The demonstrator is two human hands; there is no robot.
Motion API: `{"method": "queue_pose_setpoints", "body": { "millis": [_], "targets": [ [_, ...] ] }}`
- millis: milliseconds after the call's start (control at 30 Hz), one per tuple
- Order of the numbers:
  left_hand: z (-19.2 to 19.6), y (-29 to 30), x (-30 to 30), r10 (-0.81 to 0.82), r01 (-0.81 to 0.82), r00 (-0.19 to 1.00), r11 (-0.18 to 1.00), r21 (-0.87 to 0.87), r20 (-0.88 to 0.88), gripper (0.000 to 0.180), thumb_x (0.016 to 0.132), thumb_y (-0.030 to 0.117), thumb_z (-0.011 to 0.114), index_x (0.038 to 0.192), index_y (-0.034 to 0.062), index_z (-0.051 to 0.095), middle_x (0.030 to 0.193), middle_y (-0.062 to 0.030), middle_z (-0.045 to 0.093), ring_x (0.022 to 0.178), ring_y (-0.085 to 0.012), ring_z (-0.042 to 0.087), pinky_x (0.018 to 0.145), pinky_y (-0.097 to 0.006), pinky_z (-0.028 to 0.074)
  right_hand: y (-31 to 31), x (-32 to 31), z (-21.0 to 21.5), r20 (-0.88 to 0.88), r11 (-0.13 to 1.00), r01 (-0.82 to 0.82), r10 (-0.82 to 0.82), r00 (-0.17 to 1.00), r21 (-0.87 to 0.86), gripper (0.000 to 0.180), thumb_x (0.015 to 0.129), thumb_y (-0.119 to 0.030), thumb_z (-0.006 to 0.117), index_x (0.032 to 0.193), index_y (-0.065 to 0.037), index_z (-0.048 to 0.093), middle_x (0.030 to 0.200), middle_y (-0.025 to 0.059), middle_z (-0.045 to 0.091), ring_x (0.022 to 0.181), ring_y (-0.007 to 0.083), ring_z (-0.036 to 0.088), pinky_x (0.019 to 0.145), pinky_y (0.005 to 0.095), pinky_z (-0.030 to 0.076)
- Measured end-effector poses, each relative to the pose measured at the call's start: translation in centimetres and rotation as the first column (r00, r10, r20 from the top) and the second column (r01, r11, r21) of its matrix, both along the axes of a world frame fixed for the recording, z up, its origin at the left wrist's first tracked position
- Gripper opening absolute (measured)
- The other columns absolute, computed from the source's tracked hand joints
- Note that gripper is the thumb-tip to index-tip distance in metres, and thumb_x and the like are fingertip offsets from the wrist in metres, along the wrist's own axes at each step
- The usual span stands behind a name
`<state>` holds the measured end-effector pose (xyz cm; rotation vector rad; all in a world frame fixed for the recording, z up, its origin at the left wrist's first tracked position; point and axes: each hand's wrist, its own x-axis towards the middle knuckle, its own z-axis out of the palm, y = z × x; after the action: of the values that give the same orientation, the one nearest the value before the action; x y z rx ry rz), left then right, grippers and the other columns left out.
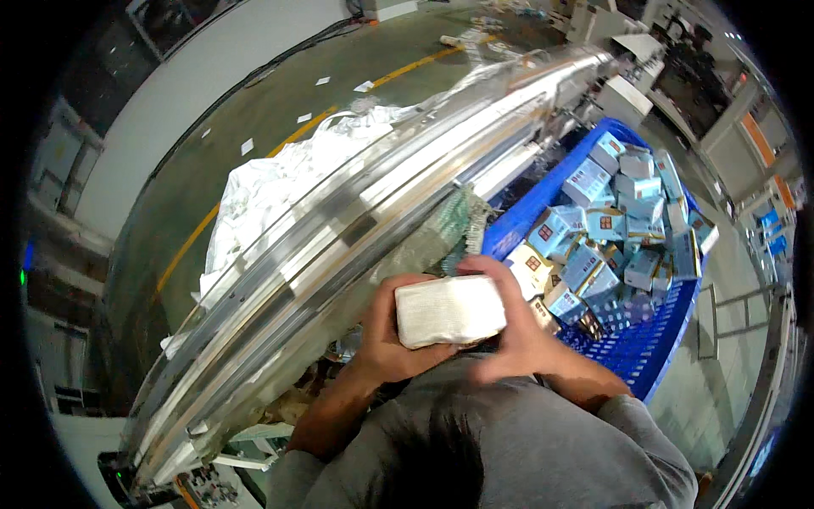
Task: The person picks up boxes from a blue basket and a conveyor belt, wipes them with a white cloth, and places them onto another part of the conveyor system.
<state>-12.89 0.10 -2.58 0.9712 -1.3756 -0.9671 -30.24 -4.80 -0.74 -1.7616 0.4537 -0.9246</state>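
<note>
A cream-white rectangular block (pixel 449 310) with rounded corners, like a compact stack of soft sheets, is held up in front of my body. My left hand (pixel 386 335) wraps round its left side, with fingers beneath the lower edge. Around the right side curves my right hand (pixel 517 327), its fingers at the upper right corner; its lower part is smeared by motion. Just right of my hands stands a blue plastic basket (pixel 661 348) heaped with small light-blue boxes (pixel 606 225). A cream-coloured box (pixel 530 270) lies at the basket's near left side.
A long conveyor with metal rails (pixel 331 246) runs diagonally past my left. Greenish cloth (pixel 424 242) hangs along its near side. Beyond it, white sheeting (pixel 280 182) lies on the green floor (pixel 280 102) with scattered paper scraps. Machinery (pixel 627 97) stands at the far right.
</note>
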Motion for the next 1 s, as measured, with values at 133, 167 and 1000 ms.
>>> {"method": "queue_pose_setpoints", "body": {
  "millis": [133, 167, 1000],
  "targets": [
    [-1.4, -1.1, -2.1, -0.073, 0.07, 0.997, 0.987, 0.142, 0.017, 0.067, 0.054, 0.012, 0.074, 0.106, 0.0018, 0.034, 0.097, -0.0095, 0.046, 0.089, -0.0155, 0.048, 0.075, -0.029, 0.041, -0.3, 0.3, -3.9, 0.174, 0.878, 0.168, -0.27, 0.947, 0.448, 0.061, 0.051, -0.015, 0.073, 0.1, -0.004, 0.039, 0.083, 0.0062, 0.049, 0.078, 0.0125, 0.048, 0.067, 0.0251, 0.04],
    [-2.0, -1.4, -2.5, -0.074, 0.077, 0.997, 0.981, 0.177, -0.023, 0.066, 0.054, 0.012, 0.074, 0.106, 0.0017, 0.034, 0.096, -0.009, 0.047, 0.088, -0.0153, 0.048, 0.074, -0.029, 0.041, -0.7, -0.3, -4.2, 0.116, 0.904, 0.225, -0.284, 0.952, 0.363, 0.058, 0.051, -0.016, 0.073, 0.097, -0.004, 0.04, 0.08, 0.0059, 0.05, 0.075, 0.0125, 0.049, 0.064, 0.0256, 0.041],
    [-0.6, -6.6, -1.3, 0.288, -0.186, 0.648, 0.958, -0.22, 0.705, 0.009, 0.061, 0.009, 0.059, 0.068, 0.0038, 0.056, 0.063, -0.0093, 0.054, 0.064, -0.022, 0.054, 0.056, -0.033, 0.042, -6.9, 3.4, -6.9, 0.199, 0.67, 0.509, -0.69, 0.696, 0.541, 0.039, 0.064, -0.013, 0.067, 0.089, 0.005, 0.044, 0.08, 0.0113, 0.055, 0.069, 0.0159, 0.054, 0.061, 0.0287, 0.045]
  ]
}}
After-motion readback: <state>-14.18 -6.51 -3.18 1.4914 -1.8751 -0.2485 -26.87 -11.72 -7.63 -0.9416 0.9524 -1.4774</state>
